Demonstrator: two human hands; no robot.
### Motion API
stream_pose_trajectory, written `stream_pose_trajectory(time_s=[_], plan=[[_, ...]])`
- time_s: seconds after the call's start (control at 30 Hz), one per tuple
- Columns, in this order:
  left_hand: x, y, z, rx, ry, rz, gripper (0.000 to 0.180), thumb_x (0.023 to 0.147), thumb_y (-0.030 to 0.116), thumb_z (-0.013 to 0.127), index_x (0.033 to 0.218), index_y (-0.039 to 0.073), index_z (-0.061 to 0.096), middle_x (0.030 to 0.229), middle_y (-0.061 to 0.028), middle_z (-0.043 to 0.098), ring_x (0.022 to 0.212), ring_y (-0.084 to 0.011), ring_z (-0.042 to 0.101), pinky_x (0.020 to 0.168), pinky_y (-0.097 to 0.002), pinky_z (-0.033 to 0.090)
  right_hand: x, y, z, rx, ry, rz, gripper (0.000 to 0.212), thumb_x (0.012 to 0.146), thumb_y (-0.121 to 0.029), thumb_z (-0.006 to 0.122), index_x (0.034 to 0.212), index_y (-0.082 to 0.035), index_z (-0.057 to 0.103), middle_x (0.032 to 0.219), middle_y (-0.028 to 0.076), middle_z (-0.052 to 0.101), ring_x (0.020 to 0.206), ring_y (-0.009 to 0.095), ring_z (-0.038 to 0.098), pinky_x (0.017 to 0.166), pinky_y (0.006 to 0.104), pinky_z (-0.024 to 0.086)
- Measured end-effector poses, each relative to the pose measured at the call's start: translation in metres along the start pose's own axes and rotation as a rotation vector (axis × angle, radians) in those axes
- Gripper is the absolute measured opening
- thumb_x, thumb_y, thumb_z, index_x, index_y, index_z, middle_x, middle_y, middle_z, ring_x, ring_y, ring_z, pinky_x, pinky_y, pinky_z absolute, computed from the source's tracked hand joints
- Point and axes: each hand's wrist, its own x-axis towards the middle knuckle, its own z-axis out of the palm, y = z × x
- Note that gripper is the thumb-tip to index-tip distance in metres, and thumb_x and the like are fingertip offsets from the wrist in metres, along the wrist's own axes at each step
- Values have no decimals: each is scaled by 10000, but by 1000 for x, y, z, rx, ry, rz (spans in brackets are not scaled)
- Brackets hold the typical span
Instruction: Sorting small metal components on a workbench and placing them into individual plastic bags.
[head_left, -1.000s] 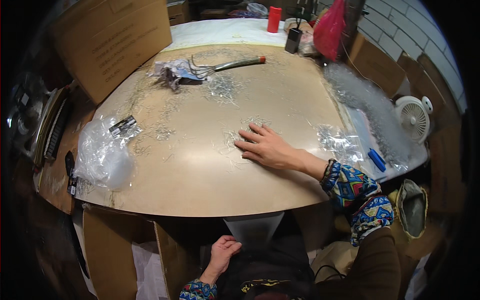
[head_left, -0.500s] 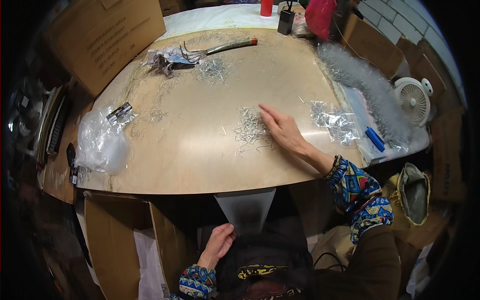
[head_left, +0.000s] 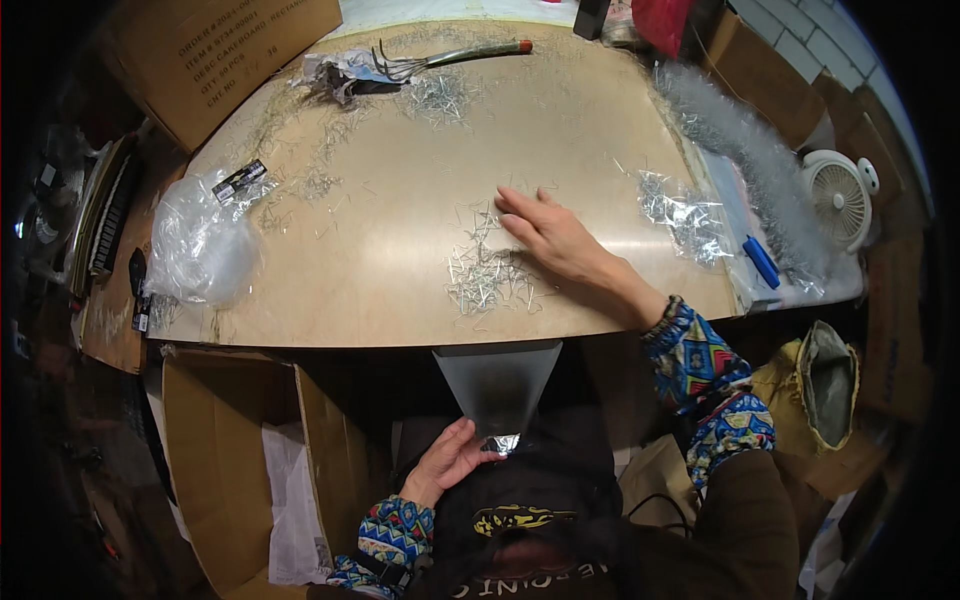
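Note:
My right hand (head_left: 560, 238) lies over the tabletop, fingers stretched and a little apart, holding nothing I can see. Beside and below its fingers is a loose pile of small bent silver wire hooks (head_left: 485, 280), near the table's front edge. A grey tapering chute (head_left: 500, 380) hangs below that edge. At the chute's lower end, my left hand (head_left: 450, 462) has thumb and fingers closed on a shiny clear plastic bag (head_left: 503, 444). Most of the bag is hidden by the chute and hand.
A hand rake (head_left: 455, 58) lies at the back by more hooks (head_left: 438, 97). Filled clear bags (head_left: 685, 215) and a blue tool (head_left: 761, 262) are at right, near a white fan (head_left: 838, 200). Left are a large clear bag (head_left: 205, 245) and an open carton (head_left: 235, 460).
The pile of hooks has shifted toward the front edge, and my right hand's fingers have spread. The shiny bag now shows beside my left hand under the chute. The view has tilted slightly downward.

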Motion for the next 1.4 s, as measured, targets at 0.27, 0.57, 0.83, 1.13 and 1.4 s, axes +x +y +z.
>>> stream_pose_trajectory(time_s=[0.27, 0.57, 0.83, 1.13, 1.4], plan=[[-1, 4, 15, 93, -9, -62, 477, 960, 240, 576, 1377, 70, 417, 1377, -195, 482, 1328, -395, 407, 925, -555, 514, 8, -13, 9, -384, -31, -30, 560, 997, -373, 445, 1397, 14, 385, 1402, 194, 461, 1339, 349, 394, 1138, 508, 243], [6, -4, 8, 260, 217, -82, 261, 917, -37, 567, 1177, -15, 578, 1271, -202, 563, 1164, -321, 578, 1000, -407, 504, -40, -51, 66, -659, -114, -282, 444, 957, -288, 531, 1323, -40, 499, 1411, 232, 422, 1339, 394, 371, 1102, 495, 311], [1, 1, -9, 387, 308, -139, 103, 869, -108, 566, 906, -74, 656, 1097, -189, 659, 1063, -266, 644, 993, -364, 507, -98, -94, 55, -411, -194, -140, 448, 951, -200, 518, 1326, 37, 452, 1325, 291, 476, 1264, 444, 442, 1064, 510, 351], [10, -5, 7, 373, 276, -76, 231, 886, -99, 546, 1099, -85, 634, 1139, -171, 647, 1072, -242, 633, 968, -339, 521, -85, -53, 47, -614, -28, -243, 410, 918, -123, 564, 1294, 20, 488, 1319, 226, 511, 1261, 408, 465, 1081, 515, 336], [2, -7, 8, 335, 238, -120, 224, 877, -66, 594, 1098, -51, 626, 1102, -133, 663, 1007, -214, 659, 908, -293, 543, -137, -71, 67, -483, -144, -400, 250, 748, -129, 708, 986, -67, 660, 970, 62, 615, 938, 245, 550, 805, 365, 401]])
